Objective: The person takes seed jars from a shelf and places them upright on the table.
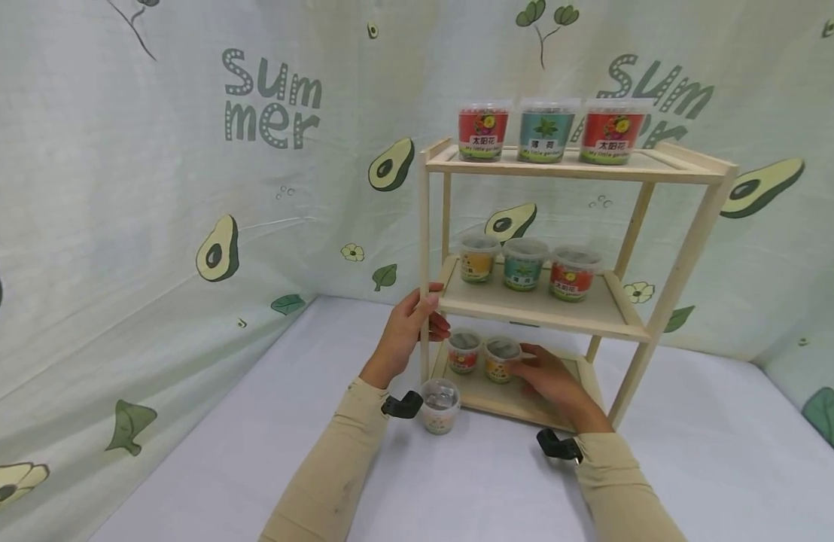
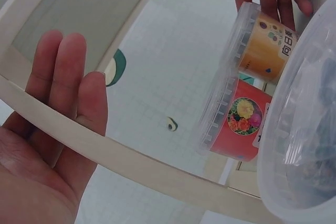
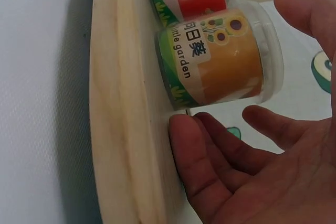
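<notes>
In the head view my left hand [image 1: 406,331] is at the rack's left post [image 1: 424,226], below the middle shelf. The left wrist view shows its fingers [image 2: 68,72] fairly straight behind the post. My right hand [image 1: 552,380] is at the bottom shelf beside an orange-labelled plastic planting cup [image 1: 498,369]. Its fingers [image 3: 191,150] are relaxed and spread around the cup's side, a gap showing between them and the cup. A red-labelled cup [image 1: 463,360] stands just left of the orange one. Another lidded cup [image 1: 440,418] sits on the table near my left wrist.
The wooden rack's middle shelf [image 1: 539,312] holds orange, teal and red cups. Its top shelf [image 1: 566,170] carries two red cups and one teal cup. White cloth covers the table [image 1: 485,489]; an avocado-print curtain [image 1: 153,188] hangs behind.
</notes>
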The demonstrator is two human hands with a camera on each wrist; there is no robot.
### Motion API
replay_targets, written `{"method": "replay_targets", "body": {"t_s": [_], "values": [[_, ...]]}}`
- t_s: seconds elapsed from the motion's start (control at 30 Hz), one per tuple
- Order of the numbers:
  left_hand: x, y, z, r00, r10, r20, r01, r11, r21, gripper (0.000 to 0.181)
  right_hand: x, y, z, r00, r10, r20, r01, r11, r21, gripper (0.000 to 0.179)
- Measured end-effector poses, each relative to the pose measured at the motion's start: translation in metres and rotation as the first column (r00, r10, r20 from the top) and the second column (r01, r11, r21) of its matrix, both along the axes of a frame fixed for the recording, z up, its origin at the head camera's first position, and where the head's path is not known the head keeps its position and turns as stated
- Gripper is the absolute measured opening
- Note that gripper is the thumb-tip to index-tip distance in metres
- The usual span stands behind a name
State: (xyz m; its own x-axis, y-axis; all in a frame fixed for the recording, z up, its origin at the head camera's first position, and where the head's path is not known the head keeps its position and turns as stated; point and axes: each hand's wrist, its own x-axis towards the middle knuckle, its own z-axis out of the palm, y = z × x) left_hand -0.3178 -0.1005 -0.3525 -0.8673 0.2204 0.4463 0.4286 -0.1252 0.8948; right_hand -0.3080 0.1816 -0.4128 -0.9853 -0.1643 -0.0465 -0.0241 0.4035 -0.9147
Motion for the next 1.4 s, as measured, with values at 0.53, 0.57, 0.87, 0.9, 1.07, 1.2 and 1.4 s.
{"method": "replay_targets", "body": {"t_s": [0.53, 0.57, 0.87, 0.9, 1.07, 1.2, 1.4], "values": [[-0.001, 0.004, 0.001, 0.999, -0.031, -0.012, 0.031, 0.999, 0.034, 0.042, -0.001, -0.006, -0.002, 0.998, 0.006, -0.066, -0.002, 0.998, 0.058, 0.092], [-0.001, 0.003, 0.001, 1.0, -0.028, -0.013, 0.028, 0.999, 0.035, 0.042, -0.001, -0.007, -0.001, 0.997, 0.009, -0.077, -0.004, 0.998, 0.064, 0.093], [0.002, 0.0, -0.001, 1.0, -0.029, 0.001, 0.029, 0.999, 0.036, 0.044, -0.002, -0.013, -0.007, 0.99, -0.012, -0.14, 0.026, 0.995, 0.1, 0.084], [0.002, 0.0, -0.002, 1.0, -0.027, -0.001, 0.027, 0.999, 0.034, 0.044, -0.001, -0.013, -0.008, 0.989, -0.018, -0.145, 0.033, 0.994, 0.101, 0.083], [0.001, 0.0, -0.002, 1.0, -0.015, -0.017, 0.015, 1.0, 0.019, 0.043, 0.0, -0.014, -0.009, 0.988, -0.049, -0.146, 0.066, 0.992, 0.11, 0.088], [0.0, -0.001, -0.002, 1.0, -0.013, -0.025, 0.013, 1.0, 0.012, 0.043, 0.001, -0.014, -0.01, 0.987, -0.059, -0.152, 0.075, 0.992, 0.099, 0.088], [-0.001, -0.001, -0.003, 1.0, -0.019, -0.018, 0.019, 1.0, 0.02, 0.045, 0.004, -0.013, -0.011, 0.984, -0.077, -0.16, 0.091, 0.992, 0.087, 0.091]]}}
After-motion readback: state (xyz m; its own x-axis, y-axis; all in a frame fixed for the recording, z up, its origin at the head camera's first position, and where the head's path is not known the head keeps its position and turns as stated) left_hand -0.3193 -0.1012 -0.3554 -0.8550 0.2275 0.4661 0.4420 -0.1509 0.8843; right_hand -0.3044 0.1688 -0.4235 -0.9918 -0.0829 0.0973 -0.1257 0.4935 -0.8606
